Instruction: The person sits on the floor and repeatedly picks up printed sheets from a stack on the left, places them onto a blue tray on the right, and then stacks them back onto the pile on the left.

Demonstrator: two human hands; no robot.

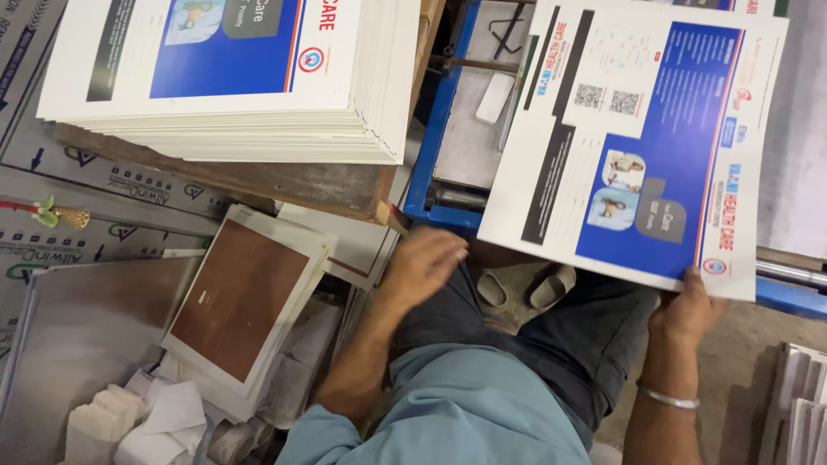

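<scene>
Printed sheet (633,142): large white sheet with a blue panel, small photos and two square codes; right half of the frame, tilted, its lower right corner held up.
Right hand (687,312): lower right of the frame, grasping the sheet's lower corner, fingers behind the paper; a silver bangle (669,398) sits on the wrist.
Left hand (422,263): centre of the frame, open and loose, holding nothing, just left of the sheet's lower left corner and just beside the blue machine frame (435,120).
Stack of printed sheets (233,77): upper left, thick pile of the same design, resting on a worn wooden desk (258,176).
Brown-faced boards (241,297): left of centre, white-edged, lying tilted on a heap of paper.
Grey metal plate (77,336): lower left.
Sandals (525,288): centre, on the floor beneath the sheet.
Clothing: light blue shirt (457,413), dark trousers.
</scene>
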